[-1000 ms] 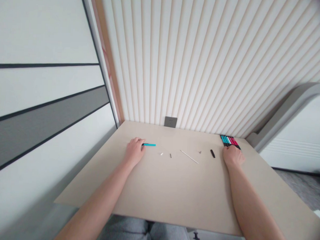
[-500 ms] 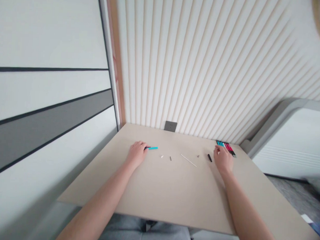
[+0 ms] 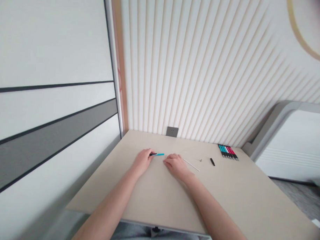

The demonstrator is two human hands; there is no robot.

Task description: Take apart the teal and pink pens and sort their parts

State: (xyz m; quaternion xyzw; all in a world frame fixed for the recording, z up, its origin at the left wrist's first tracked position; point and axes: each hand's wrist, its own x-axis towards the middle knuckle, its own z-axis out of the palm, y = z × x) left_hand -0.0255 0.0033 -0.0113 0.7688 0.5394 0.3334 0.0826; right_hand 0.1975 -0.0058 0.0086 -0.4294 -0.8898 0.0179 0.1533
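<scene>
My left hand [image 3: 143, 160] is closed around the black end of a blue pen barrel [image 3: 160, 154], which points right, just above the table. Close by on the right, my right hand [image 3: 176, 165] rests low over the table with its fingers drawn together. What its fingertips hold, if anything, is hidden. A thin white refill [image 3: 192, 165] lies slanted beside that hand, partly covered by it. Farther right are a tiny grey piece [image 3: 201, 160] and a short black pen part [image 3: 212, 161].
A row of several blue, white and red pens [image 3: 228, 152] lies at the table's back right. Behind the beige table [image 3: 157, 200] rises a ribbed wall with a dark socket [image 3: 172, 131]. A white panelled surface [image 3: 55, 116] borders the left side.
My right hand has moved left from beside the pen row to the table's middle, covering where the small white and dark pieces lay. My left hand still holds the pen barrel.
</scene>
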